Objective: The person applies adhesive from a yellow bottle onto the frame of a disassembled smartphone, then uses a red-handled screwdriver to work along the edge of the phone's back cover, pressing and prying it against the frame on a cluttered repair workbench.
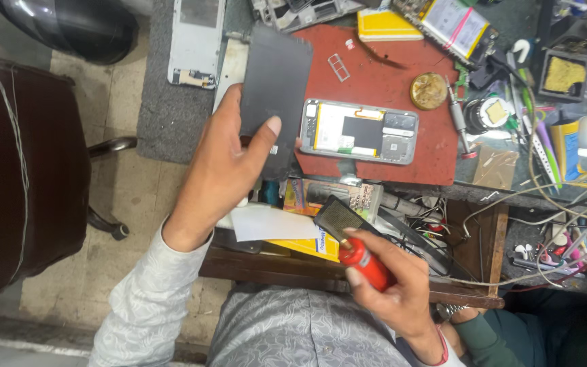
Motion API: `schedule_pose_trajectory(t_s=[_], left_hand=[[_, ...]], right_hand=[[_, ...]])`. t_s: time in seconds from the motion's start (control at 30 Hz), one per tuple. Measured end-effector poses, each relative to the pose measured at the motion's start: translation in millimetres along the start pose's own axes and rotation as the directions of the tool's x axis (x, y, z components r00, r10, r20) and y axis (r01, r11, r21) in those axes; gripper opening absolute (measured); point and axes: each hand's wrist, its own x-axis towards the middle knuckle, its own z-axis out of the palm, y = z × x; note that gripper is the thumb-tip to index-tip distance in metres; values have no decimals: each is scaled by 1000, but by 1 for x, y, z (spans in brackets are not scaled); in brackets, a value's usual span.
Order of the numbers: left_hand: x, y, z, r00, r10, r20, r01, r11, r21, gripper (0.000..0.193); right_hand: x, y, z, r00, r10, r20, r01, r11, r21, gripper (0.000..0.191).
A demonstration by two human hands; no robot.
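At the far left, a dark chair (22,170) stands on the tiled floor (130,197), beside the edge of the desk (171,122). Just right of it the left hand (222,160) rises in a pale patterned sleeve — its grip is clasped on a dark flat phone panel (276,81), thumb pressed on the near face, the panel held tilted above the left edge of a red work mat (382,88). On that mat, just right of the panel, an opened phone (360,131) lies flat with its insides up, and a round brass tin (429,91) sits near the mat's right side. Lower and nearer the body, the right hand (392,285) is closed round the red handle of a brush (354,248), whose dark bristle head points up and left — well apart from the panel, above an open drawer (470,238) full of wires. Farther right, tools and cables crowd the desk, with a yellowed sponge in its tray (564,73) at the far corner.
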Motion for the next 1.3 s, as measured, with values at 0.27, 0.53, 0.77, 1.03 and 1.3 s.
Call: schedule_pose_trajectory(t_s=[0.27,0.53,0.77,1.03,1.3], left_hand=[[-1,13,25,843,522,-129,-287,640,712,51],[-48,-9,59,975,-140,174,213,819,-532,19],[-75,-33,59,982,-185,-31,102,667,-738,13],[-108,-31,28,978,-87,-190,-105,580,-808,7],[-94,-42,-77,873,-95,-478,-440,270,-857,23]], right_hand=[[-17,13,9,895,445,37,-372,696,615,40],[-5,2,11,898,389,203,-387,483,786,43],[-1,-14,21,841,376,390,-534,460,709,40],[4,-36,27,811,224,540,-584,361,727,42],[-20,-21,29,797,184,575,-597,385,704,38]])
